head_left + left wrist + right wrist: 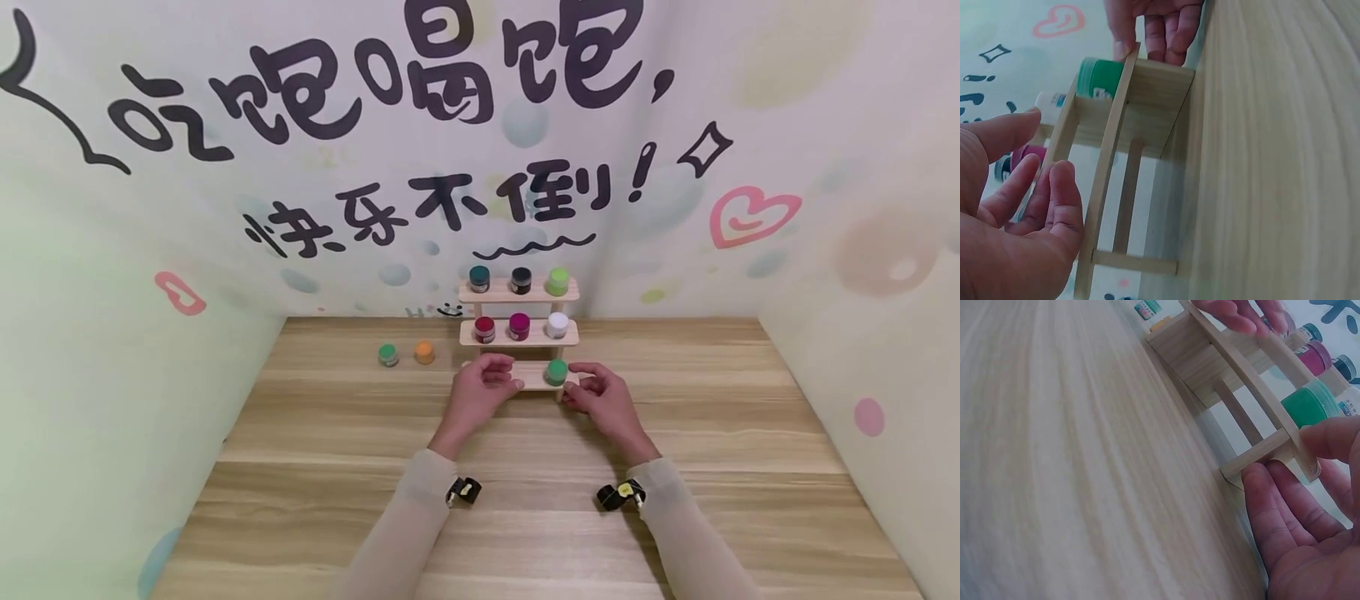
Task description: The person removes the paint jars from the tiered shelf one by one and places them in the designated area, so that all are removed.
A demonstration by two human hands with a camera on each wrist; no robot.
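A three-tier wooden display rack (534, 380) stands against the back wall. Near the right end of its lowest shelf sits a green-lidded paint jar (557, 372). My right hand (606, 404) pinches that shelf's right end, thumb (1325, 439) by the top edge and fingers underneath. Over the left part of the same shelf, my left hand (480, 393) hovers with loosely bent fingers and nothing visible in them. The middle shelf carries dark red (484, 330), magenta (519, 327) and white (557, 325) jars. On top are teal (479, 279), black (521, 281) and light green (557, 282) jars.
Left of the rack, another green jar (387, 356) and an orange jar (424, 352) stand on the wood-grain table (315, 450). A printed backdrop (360, 167) rises right behind the rack, with pale walls at both sides.
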